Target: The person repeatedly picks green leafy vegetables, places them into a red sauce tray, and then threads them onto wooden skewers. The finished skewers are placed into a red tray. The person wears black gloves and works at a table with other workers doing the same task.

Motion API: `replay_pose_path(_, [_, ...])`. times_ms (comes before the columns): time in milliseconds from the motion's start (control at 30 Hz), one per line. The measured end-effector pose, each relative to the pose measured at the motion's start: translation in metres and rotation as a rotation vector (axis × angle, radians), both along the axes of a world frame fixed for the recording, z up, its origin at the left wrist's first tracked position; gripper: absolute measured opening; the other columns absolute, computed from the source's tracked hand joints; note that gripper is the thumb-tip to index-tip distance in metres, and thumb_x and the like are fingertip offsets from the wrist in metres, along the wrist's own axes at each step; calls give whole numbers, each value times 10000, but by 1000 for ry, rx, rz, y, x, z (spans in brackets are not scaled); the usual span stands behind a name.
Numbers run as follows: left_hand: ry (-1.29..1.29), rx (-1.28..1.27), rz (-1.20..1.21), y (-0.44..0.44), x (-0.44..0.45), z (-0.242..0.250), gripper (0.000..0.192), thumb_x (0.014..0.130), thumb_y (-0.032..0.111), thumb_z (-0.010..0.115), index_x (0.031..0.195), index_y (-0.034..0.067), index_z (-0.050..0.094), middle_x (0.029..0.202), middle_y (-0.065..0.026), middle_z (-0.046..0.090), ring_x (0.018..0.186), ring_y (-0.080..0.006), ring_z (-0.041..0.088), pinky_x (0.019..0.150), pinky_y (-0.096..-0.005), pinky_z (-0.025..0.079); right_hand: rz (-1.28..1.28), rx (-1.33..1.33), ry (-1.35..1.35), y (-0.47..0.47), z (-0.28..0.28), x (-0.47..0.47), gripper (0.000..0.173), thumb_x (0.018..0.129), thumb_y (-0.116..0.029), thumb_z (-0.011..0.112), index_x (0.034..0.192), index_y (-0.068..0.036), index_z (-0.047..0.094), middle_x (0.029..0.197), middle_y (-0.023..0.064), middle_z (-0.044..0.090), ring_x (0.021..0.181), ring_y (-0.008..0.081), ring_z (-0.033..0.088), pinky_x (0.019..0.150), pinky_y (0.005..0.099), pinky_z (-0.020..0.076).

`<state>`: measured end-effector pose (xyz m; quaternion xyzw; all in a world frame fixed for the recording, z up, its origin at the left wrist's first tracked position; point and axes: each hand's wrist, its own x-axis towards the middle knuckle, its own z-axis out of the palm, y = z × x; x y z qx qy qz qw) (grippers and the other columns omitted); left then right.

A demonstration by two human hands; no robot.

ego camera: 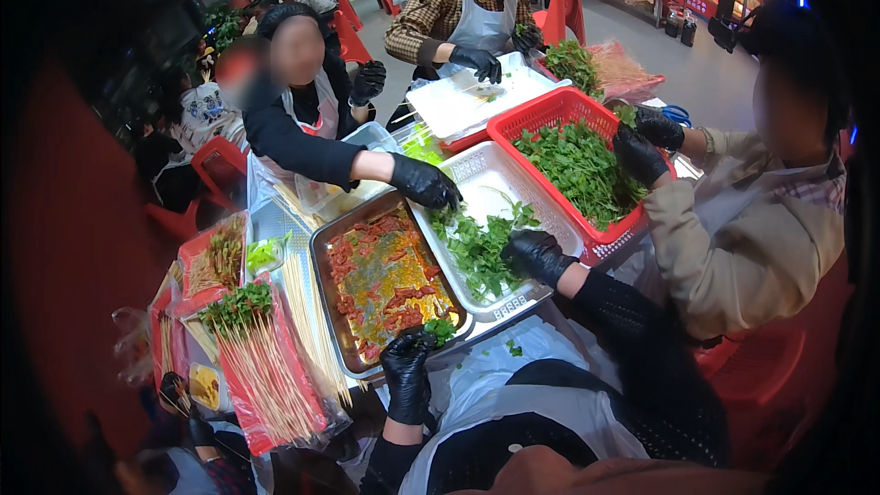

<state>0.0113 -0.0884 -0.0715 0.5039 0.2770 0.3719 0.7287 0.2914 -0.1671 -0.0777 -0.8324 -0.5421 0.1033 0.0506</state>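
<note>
My left hand [408, 375], in a black glove, pinches a small bunch of green leaves [440, 331] at the near edge of a metal tray. Strips of red marinated meat in orange oil lie in this metal tray [385, 289]. My right hand [540, 258], gloved too, reaches over a white perforated basket [558, 227] and touches the leafy herbs, which look like cilantro [481, 247]. Its fingertips are partly hidden, so its grip is unclear. From the far side, a co-worker's gloved hand [426, 182] reaches into the same basket.
Bare bamboo skewers [302, 316] lie left of the metal tray. Loaded skewers [265, 364] rest on a red tray further left. A red basket [505, 127] of herbs stands behind the white one, beside a white tray [447, 106]. Co-workers sit across and at right.
</note>
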Motion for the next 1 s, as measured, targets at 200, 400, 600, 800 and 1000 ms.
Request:
replay_pose_path(200, [47, 104, 29, 2, -7, 5, 157, 744, -66, 613, 893, -20, 615, 843, -73, 630, 775, -140, 600, 713, -254, 491, 39, 339, 126, -8, 21, 15, 117, 670, -181, 686, 760, -108, 679, 747, 95, 589, 716, 259, 590, 649, 350, 472])
replay_pose_path(400, [75, 201, 16, 4, 3, 5, 148, 738, -77, 629, 874, -20, 621, 839, -67, 630, 771, -138, 598, 713, -258, 499, 17, 818, 253, -21, 50, 30, 105, 745, -131, 650, 720, -61, 577, 697, 105, 587, 647, 217, 584, 612, 316, 470])
replay_pose_path(600, [74, 198, -53, 5, 10, 8, 158, 740, -74, 637, 891, -27, 623, 855, -63, 629, 780, -124, 585, 731, -251, 492, -46, 810, 577, -32, 70, 32, 217, 763, -89, 660, 964, -6, 654, 831, 106, 656, 694, 137, 592, 638, 259, 461])
replay_pose_path(800, [58, 107, -145, 4, 25, 28, 414, 758, -57, 630, 1155, 4, 529, 871, -50, 615, 779, -100, 574, 728, -243, 499, -118, 868, 1058, -35, 78, -14, 240, 782, -105, 647, 996, 4, 647, 852, 34, 641, 711, 76, 545, 609, 208, 423])
replay_pose_path(1000, [-71, 12, -177, 0, 37, 33, 513, 743, -102, 603, 1220, 8, 451, 1051, -45, 573, 953, -146, 560, 818, -278, 494, -85, 748, 1162, -32, 80, -59, 180, 788, -83, 650, 933, 25, 649, 821, 40, 628, 718, 80, 546, 641, 220, 439])
